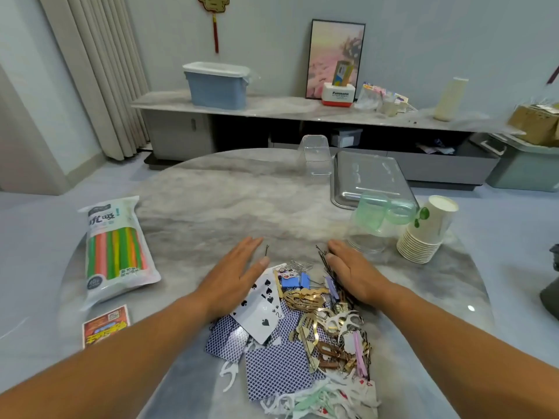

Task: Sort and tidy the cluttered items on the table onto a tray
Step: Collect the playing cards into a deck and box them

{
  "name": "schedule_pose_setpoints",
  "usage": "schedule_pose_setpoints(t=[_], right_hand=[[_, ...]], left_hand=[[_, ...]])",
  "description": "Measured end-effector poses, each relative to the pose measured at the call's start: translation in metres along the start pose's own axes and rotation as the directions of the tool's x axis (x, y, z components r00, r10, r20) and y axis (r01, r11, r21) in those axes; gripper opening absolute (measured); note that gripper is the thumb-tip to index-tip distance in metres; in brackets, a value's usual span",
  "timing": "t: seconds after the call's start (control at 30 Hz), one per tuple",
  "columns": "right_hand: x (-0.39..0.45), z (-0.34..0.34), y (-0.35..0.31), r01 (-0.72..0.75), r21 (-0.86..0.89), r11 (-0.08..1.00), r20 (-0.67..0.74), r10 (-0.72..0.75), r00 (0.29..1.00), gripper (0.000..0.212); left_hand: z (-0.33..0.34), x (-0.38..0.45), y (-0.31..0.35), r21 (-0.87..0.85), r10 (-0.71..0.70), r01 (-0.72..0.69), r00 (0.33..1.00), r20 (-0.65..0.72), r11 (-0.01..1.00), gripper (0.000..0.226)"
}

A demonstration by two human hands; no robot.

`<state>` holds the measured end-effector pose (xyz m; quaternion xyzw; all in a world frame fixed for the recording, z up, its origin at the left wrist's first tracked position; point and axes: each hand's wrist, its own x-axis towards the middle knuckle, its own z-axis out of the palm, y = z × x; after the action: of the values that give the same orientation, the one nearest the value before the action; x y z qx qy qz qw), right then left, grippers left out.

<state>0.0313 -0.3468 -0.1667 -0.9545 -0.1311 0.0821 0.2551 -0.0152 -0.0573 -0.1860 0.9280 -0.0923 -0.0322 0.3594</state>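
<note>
Round marble table (211,192). Your left hand (233,276) and right hand (354,273) lie flat, fingers straight, gripping nothing, flanking the clutter pile (302,337), whose long axis runs toward you. Metal tray (367,179) is well beyond your right hand, long axis pointing away.

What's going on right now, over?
Both hands open, left hand and right hand flanking the pile. Tray bare. Nothing blocking.
</note>
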Motion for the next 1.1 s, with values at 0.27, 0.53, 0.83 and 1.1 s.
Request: schedule_pose_setpoints(t=[0.27, 0.53, 0.83, 1.1], right_hand=[[-0.007, 0.010, -0.002, 0.142, -0.049, 0.989, 0.097, -0.137, 0.986, 0.047], [-0.044, 0.014, -0.029, 0.153, 0.017, 0.988, 0.132, -0.154, 0.979, 0.044], [-0.118, 0.023, -0.022, -0.054, 0.393, 0.918, -0.341, 0.200, 0.919, 0.050], [-0.144, 0.058, -0.034, -0.145, 0.433, 0.890, -0.431, 0.346, 0.833, 0.051]], left_hand=[[0.015, 0.023, 0.005, 0.165, 0.110, -0.142, 0.976, 0.188, 0.976, 0.078], [0.011, -0.018, 0.032, -0.014, 0.080, -0.079, 0.970, 0.230, 0.997, 0.055], [0.012, -0.109, 0.040, 0.124, 0.114, -0.101, 0.988, -0.102, 0.987, 0.066], [0.058, -0.144, 0.052, 0.418, 0.388, -0.434, 0.901, 0.196, 0.798, 0.094]])
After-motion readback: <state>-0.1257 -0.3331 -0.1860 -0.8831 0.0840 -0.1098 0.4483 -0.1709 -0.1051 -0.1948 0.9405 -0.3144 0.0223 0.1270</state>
